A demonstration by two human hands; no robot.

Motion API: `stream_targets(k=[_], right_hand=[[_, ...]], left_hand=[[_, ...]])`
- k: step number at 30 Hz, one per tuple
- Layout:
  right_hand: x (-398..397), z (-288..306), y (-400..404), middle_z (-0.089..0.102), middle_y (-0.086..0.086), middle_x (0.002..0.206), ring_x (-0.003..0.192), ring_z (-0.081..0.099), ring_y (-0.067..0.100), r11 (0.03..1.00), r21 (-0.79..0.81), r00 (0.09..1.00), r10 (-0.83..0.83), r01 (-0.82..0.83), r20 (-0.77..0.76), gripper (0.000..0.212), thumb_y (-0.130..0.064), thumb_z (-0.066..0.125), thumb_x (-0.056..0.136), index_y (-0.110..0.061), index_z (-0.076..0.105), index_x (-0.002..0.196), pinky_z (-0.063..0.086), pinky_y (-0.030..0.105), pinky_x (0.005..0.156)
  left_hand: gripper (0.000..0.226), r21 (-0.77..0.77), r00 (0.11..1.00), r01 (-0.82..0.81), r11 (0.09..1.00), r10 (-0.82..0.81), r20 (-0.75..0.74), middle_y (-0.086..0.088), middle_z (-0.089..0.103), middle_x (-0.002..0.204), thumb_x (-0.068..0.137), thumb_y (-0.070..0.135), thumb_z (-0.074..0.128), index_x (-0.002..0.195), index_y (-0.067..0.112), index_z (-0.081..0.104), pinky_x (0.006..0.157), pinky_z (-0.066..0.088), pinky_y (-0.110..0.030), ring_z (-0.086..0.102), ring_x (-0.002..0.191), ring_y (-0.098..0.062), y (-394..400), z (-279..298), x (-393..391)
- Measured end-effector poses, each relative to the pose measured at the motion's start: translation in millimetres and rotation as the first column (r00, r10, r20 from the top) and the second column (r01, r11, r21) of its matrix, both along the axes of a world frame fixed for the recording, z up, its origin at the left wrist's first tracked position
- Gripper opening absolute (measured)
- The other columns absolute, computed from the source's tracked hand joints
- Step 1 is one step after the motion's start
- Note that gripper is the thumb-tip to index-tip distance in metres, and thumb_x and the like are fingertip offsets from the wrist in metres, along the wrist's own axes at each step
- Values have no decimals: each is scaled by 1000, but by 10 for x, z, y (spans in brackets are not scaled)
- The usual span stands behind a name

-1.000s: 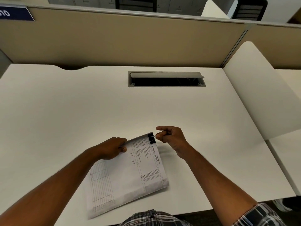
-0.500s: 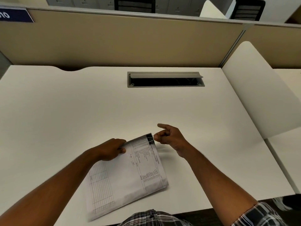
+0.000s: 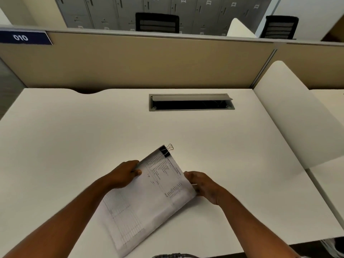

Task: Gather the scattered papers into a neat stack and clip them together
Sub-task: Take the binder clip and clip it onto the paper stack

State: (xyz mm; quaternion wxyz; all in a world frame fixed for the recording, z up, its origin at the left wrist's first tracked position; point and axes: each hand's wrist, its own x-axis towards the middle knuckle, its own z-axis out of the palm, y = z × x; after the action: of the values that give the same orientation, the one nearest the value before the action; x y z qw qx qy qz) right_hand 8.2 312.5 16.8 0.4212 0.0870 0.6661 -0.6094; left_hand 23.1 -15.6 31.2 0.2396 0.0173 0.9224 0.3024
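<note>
Both grips close on one stack of white printed paper sheets (image 3: 149,198), the landmark for all positions below. Left hand (image 3: 125,174): fingers curled over the stack's far-left edge, thumb pressed on the top sheet, pinching the papers. Right hand (image 3: 202,185): fingers wrapped round the stack's right edge, near its lower right corner, also clamped on the sheets. Black binder clip with silver wire handles (image 3: 166,151): fastened on the stack's far corner, handles standing up and away from the paper; neither hand touches it. Stack: lies diagonally on the white table (image 3: 74,146), far end lifted slightly off the surface, near end reaching the table's front edge. Top sheet carries printed columns of text towards the clip and a ruled grid towards the near end. Grey rectangular cable hatch with open flap (image 3: 191,102): set into the table well beyond the stack. Beige fabric partition (image 3: 149,62): stands behind the hatch; a blue label reading "010" (image 3: 23,37) sits at its upper left.
</note>
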Motion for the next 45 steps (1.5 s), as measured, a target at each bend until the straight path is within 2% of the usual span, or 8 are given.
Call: stream_targets(k=[8,16,26,31,36,39,43,45], right_hand=[[102,-70,-198,71,16,125,110,70,36,951,-191,970,-237,245,61,42,-26,75,89,-8,68,126,54,54,101],[75,15,-582,76,2,113,104,73,25,945,-46,913,-325,324,-246,28,-3,69,92,-21,68,114,62,39,88],[-111,582,-811,71,-1,95,83,67,5,885,-144,600,-411,442,-686,17,-2,63,96,-16,64,106,55,18,68],[31,379,-852,71,-4,96,86,66,6,890,-127,583,-389,439,-714,22,-6,64,97,-26,63,105,54,16,70],[97,-72,-799,69,-4,102,92,67,12,919,167,710,-151,357,-688,26,-3,58,98,-14,59,122,51,17,71],[85,-215,-779,68,-1,102,90,65,18,897,314,751,-29,311,-660,26,1,53,98,-9,58,122,47,15,69],[-18,-234,-791,70,-4,89,83,66,21,870,321,754,-84,374,-651,11,-5,61,94,-14,64,101,57,38,74],[-102,-197,-804,73,-4,90,86,69,18,873,295,766,-129,390,-630,11,-7,69,90,-14,68,99,56,29,73]], left_hand=[[19,99,919,-393,914,394,5,-3,63,105,99,28,51,106,13,59,83,51,-37,61,96,-22,38,-85,13],[22,385,775,-588,711,632,17,0,66,114,99,27,48,119,20,56,87,56,-46,65,98,-21,231,41,135],[27,727,558,-392,563,774,-299,20,64,102,103,12,42,107,38,49,74,53,-17,62,94,-4,546,511,383],[15,688,533,-433,583,781,-327,7,60,94,103,7,39,106,19,45,64,51,-19,60,83,1,584,320,515],[23,529,648,-509,679,707,-283,17,58,98,101,6,40,110,27,40,67,47,-14,60,85,7,478,-4,605],[27,414,727,-527,742,646,-232,16,58,95,99,0,40,112,23,38,66,43,-9,59,84,-2,438,-101,644],[18,311,717,-590,745,661,-221,5,61,83,98,1,38,101,18,44,55,42,-16,61,71,-19,344,-188,583],[15,283,699,-620,732,679,-224,0,61,85,99,2,37,96,14,46,54,44,-22,61,74,-23,262,-200,497]])
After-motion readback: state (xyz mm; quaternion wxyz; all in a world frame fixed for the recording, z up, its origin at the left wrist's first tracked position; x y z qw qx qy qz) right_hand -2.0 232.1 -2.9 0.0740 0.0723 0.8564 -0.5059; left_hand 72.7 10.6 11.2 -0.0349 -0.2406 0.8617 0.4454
